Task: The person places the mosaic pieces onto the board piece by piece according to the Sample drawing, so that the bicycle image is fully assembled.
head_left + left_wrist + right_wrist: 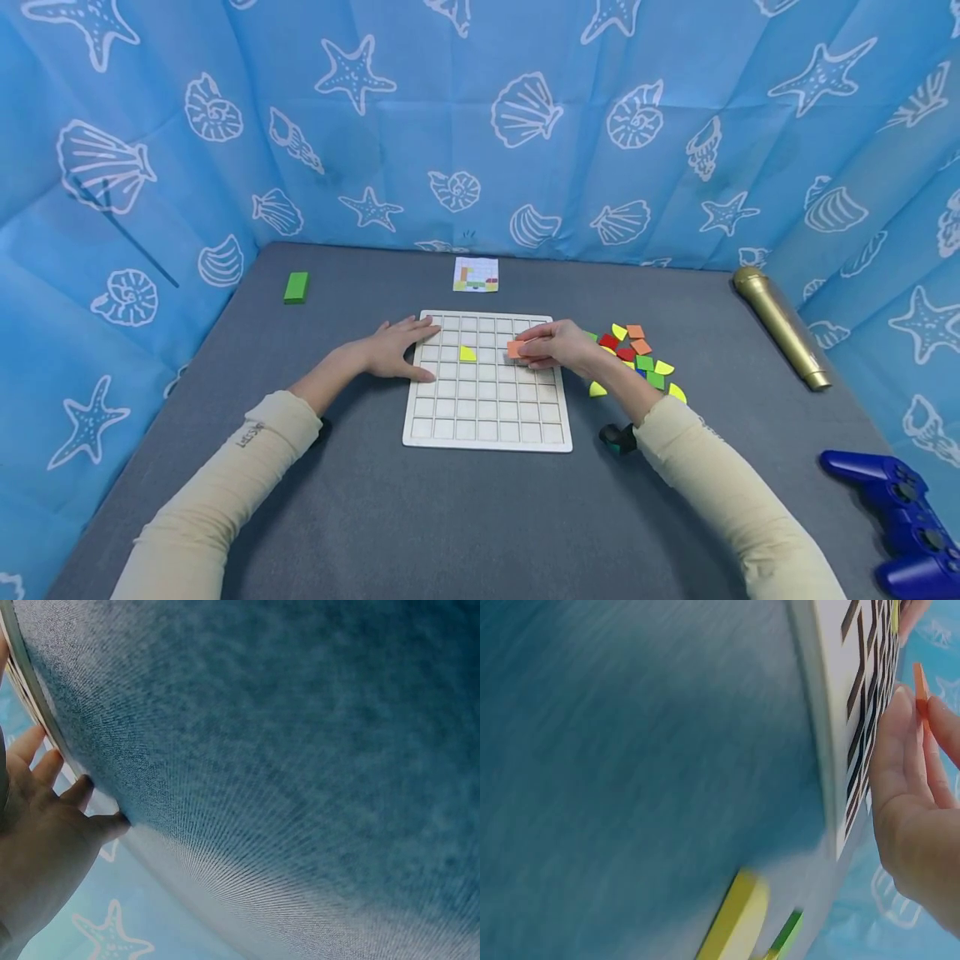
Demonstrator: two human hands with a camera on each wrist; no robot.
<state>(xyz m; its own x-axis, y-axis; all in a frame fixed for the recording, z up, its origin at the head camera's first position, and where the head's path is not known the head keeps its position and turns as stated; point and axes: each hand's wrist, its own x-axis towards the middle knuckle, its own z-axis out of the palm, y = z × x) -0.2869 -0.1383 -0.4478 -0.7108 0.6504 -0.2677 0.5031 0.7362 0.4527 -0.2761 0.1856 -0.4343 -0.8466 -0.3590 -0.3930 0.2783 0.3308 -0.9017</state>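
A white grid board (487, 433) lies on the grey table, and one yellow quarter-round tile (468, 354) sits in its upper left part. My left hand (390, 348) rests at the board's left edge, fingers spread and fairly straight. Between thumb and fingers, my right hand (558, 346) pinches an orange square tile (514, 349) over the board's upper right part. The same orange tile (921, 690) shows edge-on in the right wrist view. Beside the right forearm lies a loose pile of red, green, yellow, orange and blue tiles (645, 363), partly hidden by that arm.
Behind the board lies a printed pattern card (476, 275). A green block (296, 287) is at the back left. On the right are a gold microphone (782, 329) and a blue game controller (903, 521). A blue shell-patterned curtain (450, 125) encloses the table's back and sides.
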